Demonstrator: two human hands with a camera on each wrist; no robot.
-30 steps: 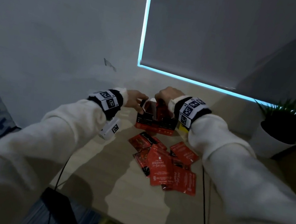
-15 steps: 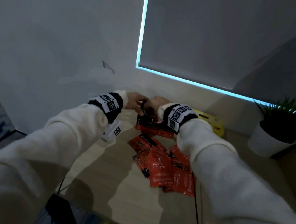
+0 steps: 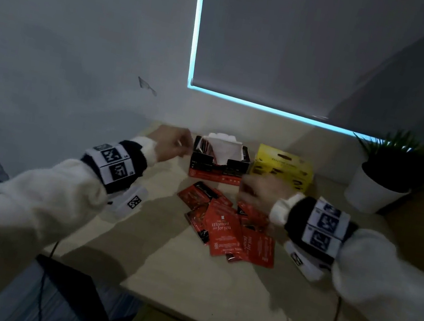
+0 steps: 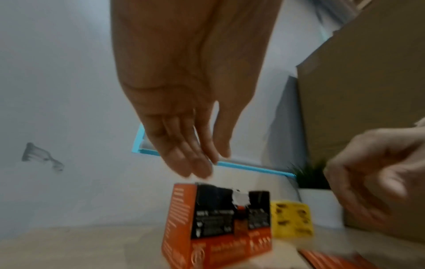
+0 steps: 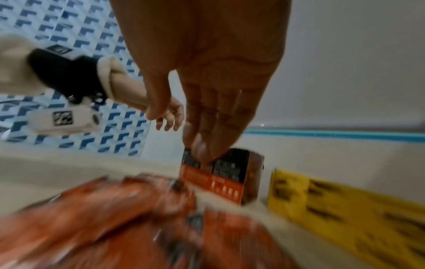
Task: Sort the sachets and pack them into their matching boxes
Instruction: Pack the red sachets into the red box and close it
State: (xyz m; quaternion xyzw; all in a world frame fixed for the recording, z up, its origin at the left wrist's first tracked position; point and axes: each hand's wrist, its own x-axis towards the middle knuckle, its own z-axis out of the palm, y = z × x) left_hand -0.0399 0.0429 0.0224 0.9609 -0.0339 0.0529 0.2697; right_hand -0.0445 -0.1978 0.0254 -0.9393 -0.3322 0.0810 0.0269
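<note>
On a pale wooden table (image 3: 214,280) against a grey wall, an open red-and-black cardboard box (image 3: 218,162) stands at the far edge with sachets and a white paper liner standing up in it. Just to its right lies a closed yellow cardboard box (image 3: 283,166); its black print is too blurred to read. In front of both boxes lies a loose pile of flat red foil sachets (image 3: 225,225). The top sachet reads "Moment just for you" in white script.

The left hand (image 3: 172,141) hovers just left of the red box, fingers relaxed and nearly straight, holding nothing. The right hand (image 3: 261,193) hangs above the back of the pile, blurred, fingers loosely extended and empty.

A white pot with a green plant (image 3: 386,176) stands at the table's far right. Bare tabletop stretches from the pile to the near edge.

Half a second ago both hands were together at the red box; they have since parted, the right one drawing back toward the pile.
</note>
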